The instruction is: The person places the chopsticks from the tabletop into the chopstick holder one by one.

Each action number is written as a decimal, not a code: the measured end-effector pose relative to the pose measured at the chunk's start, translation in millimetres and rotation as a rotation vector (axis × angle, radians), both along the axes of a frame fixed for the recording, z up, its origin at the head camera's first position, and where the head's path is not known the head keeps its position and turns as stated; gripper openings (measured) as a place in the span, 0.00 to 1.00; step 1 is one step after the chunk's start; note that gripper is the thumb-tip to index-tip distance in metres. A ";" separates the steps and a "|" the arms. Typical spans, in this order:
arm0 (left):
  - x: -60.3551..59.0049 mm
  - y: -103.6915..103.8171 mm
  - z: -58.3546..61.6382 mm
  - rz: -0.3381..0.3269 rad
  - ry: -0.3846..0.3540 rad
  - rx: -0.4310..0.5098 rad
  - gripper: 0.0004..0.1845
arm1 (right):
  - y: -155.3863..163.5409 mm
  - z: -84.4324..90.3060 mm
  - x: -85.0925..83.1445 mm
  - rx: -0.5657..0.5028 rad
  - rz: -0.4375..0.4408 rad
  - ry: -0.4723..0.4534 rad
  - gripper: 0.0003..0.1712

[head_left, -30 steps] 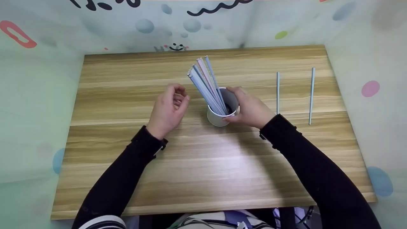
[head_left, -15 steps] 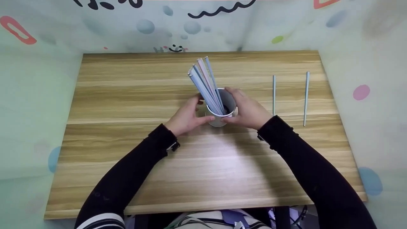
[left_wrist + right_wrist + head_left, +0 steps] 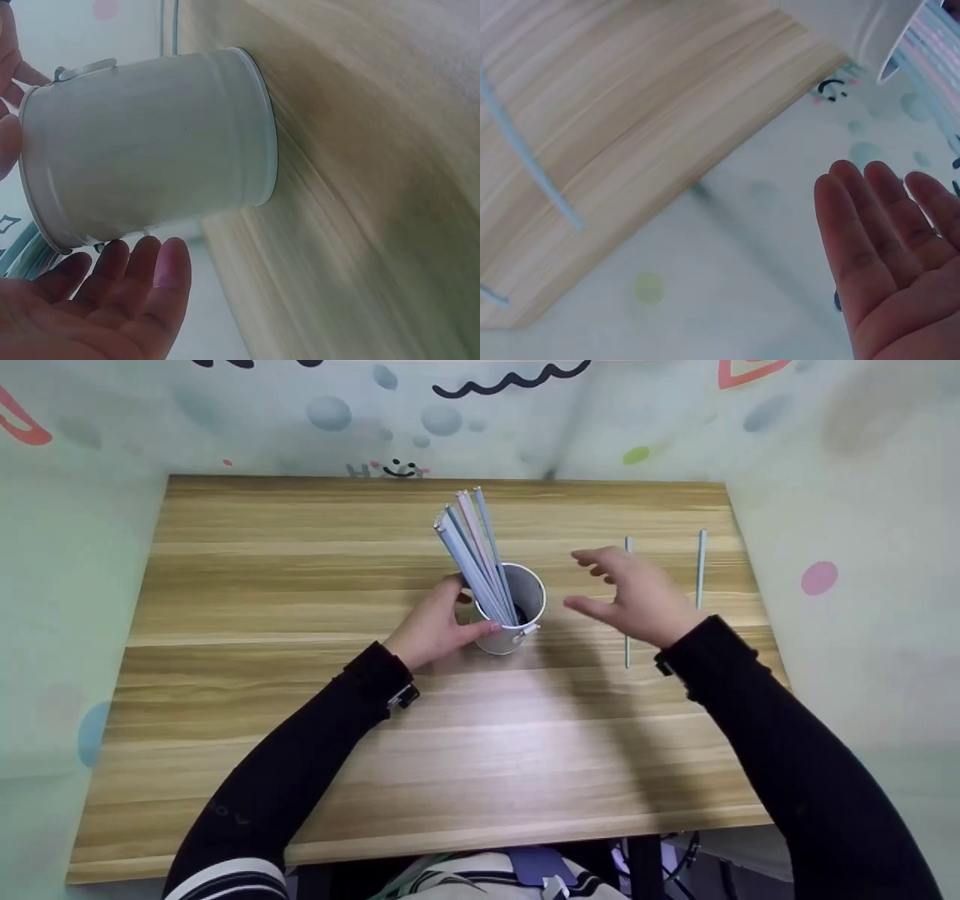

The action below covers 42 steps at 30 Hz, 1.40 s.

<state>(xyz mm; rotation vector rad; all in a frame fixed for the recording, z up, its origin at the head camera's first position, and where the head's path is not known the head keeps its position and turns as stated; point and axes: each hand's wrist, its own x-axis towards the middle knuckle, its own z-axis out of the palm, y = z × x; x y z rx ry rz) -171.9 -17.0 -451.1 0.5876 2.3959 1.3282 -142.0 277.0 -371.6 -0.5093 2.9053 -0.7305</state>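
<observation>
A small white metal bucket [image 3: 532, 592] with side handle loops stands upright on the table. Several blue and pink straws [image 3: 474, 556] lean to the left inside it, their lower ends partly hidden by the rim. My left hand [image 3: 429, 628] holds the bucket's left side, thumb at the front of the rim and fingers around the back; its fingertips show beside the bucket wall [image 3: 157, 142] in the left wrist view. Apart from the bucket, to its right, my right hand [image 3: 643, 596] is in the air with fingers extended and nothing in it, overlapping a loose blue straw [image 3: 628, 652].
A second loose blue straw [image 3: 701, 570] lies farther right on the wood-grain table [image 3: 450, 765], its lower part hidden by the right wrist. Patterned pale cloth walls [image 3: 675, 427] stand along the back and both sides.
My left hand has come in from the left and taken hold of the bucket. My right hand has let go of it and moved right, fingers opening. The view has shifted slightly.
</observation>
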 end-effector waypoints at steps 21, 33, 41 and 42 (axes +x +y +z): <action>7.8 35.5 9.3 0.021 -0.002 0.023 0.43 | 125.5 -14.5 -50.7 0.122 -0.356 -0.148 0.28; 24.8 48.0 7.4 0.012 -0.004 0.061 0.43 | 149.6 -31.9 -70.5 0.206 -0.413 -0.185 0.25; 34.9 53.9 7.7 -0.002 0.002 0.067 0.43 | 154.1 -38.7 -76.6 0.236 -0.427 -0.223 0.25; 36.0 54.3 7.9 -0.003 0.004 0.064 0.43 | 154.4 -39.1 -77.5 0.243 -0.430 -0.230 0.25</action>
